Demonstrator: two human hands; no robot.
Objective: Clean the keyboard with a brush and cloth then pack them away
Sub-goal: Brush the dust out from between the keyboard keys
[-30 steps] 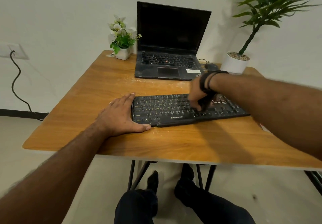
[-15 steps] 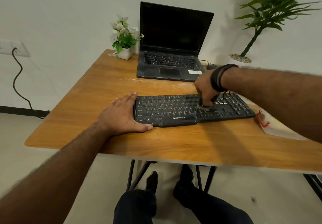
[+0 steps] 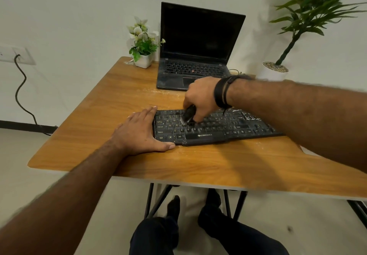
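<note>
One keyboard [image 3: 214, 128], one brush [image 3: 187, 114], two hands.

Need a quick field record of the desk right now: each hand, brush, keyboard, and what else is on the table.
left hand: flat on the table, fingers straight against the keyboard's left edge
right hand: grips the brush
brush: dark, tip down on the left-centre keys
keyboard: black, flat on the table
table: wooden, pale dust specks near the keyboard
laptop: open, screen dark, behind the keyboard
flower pot: left of laptop
cloth: not in view
</note>
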